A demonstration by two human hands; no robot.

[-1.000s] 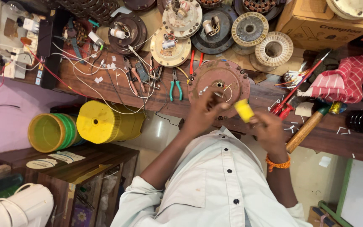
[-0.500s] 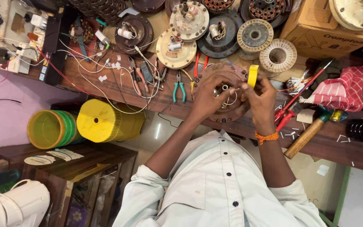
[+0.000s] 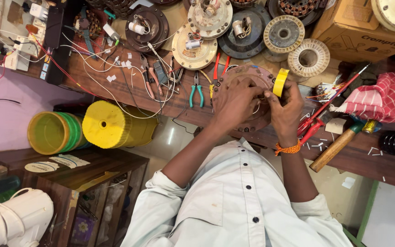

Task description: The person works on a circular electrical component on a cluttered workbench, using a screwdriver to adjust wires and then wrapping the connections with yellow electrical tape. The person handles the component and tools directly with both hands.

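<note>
Centrally, a round brown motor plate (image 3: 248,80) is seen lying on the wooden bench (image 3: 129,87), and it is gripped at its near side by the left hand (image 3: 235,101). A yellow tape roll (image 3: 280,82) is pinched in the right hand (image 3: 285,111), just above the plate's right edge. Green-handled pliers (image 3: 196,91) are left lying just beside the plate.

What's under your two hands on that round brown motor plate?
The left hand and right hand cover most of the round brown motor plate. A white wire loop shows between them; the right hand holds yellow tape. The plate's centre is hidden.
</note>
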